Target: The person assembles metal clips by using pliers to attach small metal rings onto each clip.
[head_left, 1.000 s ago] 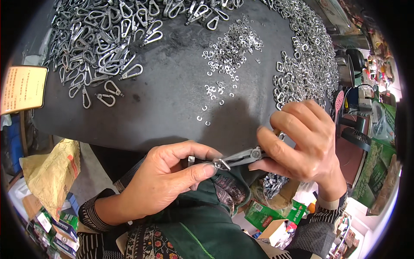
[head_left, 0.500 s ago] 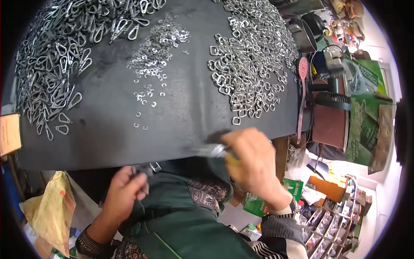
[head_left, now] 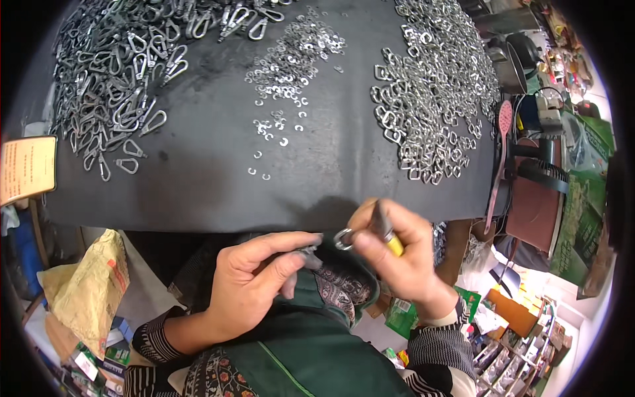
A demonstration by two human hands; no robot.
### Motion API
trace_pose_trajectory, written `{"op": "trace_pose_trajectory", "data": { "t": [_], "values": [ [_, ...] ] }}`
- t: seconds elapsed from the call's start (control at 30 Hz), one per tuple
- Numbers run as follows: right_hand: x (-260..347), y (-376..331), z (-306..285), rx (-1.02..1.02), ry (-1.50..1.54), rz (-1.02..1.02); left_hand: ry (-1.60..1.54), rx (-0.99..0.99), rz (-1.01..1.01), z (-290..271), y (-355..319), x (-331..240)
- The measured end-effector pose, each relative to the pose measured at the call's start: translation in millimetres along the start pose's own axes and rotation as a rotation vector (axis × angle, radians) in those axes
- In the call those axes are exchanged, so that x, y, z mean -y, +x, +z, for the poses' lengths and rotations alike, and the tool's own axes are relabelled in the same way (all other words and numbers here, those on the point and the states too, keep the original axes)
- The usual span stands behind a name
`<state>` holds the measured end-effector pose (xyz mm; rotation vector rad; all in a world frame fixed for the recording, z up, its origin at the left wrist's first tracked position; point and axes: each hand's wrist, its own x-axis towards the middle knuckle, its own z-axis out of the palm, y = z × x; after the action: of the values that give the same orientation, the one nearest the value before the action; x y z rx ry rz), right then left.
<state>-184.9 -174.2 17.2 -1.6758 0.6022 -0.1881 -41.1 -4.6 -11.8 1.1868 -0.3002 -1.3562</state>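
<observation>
My right hand (head_left: 405, 259) pinches a small metal ring (head_left: 342, 239) between thumb and forefinger, just past the table's near edge. The same hand also keeps a yellow-handled tool (head_left: 393, 244) against its palm; its working end is hidden. To the left, my left hand (head_left: 248, 281) is closed, with darkened fingertips pressed round a small grey piece, mostly covered and too small to name. A short gap separates the ring from the left fingertips. Beyond on the table lie carabiners (head_left: 126, 109), small C-shaped clips (head_left: 291, 63) and squarish metal rings (head_left: 433, 99).
The dark table (head_left: 218, 178) spans the far side. A pink brush (head_left: 505, 122) lies along its right edge, with a hair dryer (head_left: 539, 151) close by. At left are a framed card (head_left: 28, 169) and a yellowish sack (head_left: 92, 291). Shelves with packets (head_left: 506, 351) stand lower right.
My left hand has moved right and up, towards my right hand. The tool has turned back into my right palm, and a ring is now between that hand's fingertips. The view has shifted.
</observation>
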Motion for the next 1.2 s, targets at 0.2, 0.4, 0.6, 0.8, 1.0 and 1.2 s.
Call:
{"op": "trace_pose_trajectory", "data": {
  "t": [0.2, 0.4, 0.6, 0.8, 1.0, 1.2],
  "values": [
    [3.6, 7.0, 28.2, -0.005, -0.079, -0.106, 0.005, -0.013, 0.128, -6.5, -0.7, -2.5],
    [31.8, 55.1, 1.2, 0.173, -0.923, -0.531, 0.007, -0.001, 0.044, -22.0, -7.4, 1.4],
    [47.2, 112.5, -11.6, 0.340, -1.339, -0.879, 0.047, 0.178, -0.115, -28.8, -15.7, 2.4],
    [50.8, 124.8, -14.1, 0.417, -1.411, -0.990, 0.029, 0.191, -0.172, -33.0, -18.2, -5.2],
    [51.5, 127.4, -12.0, 0.412, -1.421, -1.010, 0.066, 0.137, -0.025, -36.4, -18.3, -5.3],
    [49.5, 119.4, -13.6, 0.363, -1.414, -1.068, 0.196, 0.036, 0.236, -42.0, -16.4, -16.1]
  ]
}}
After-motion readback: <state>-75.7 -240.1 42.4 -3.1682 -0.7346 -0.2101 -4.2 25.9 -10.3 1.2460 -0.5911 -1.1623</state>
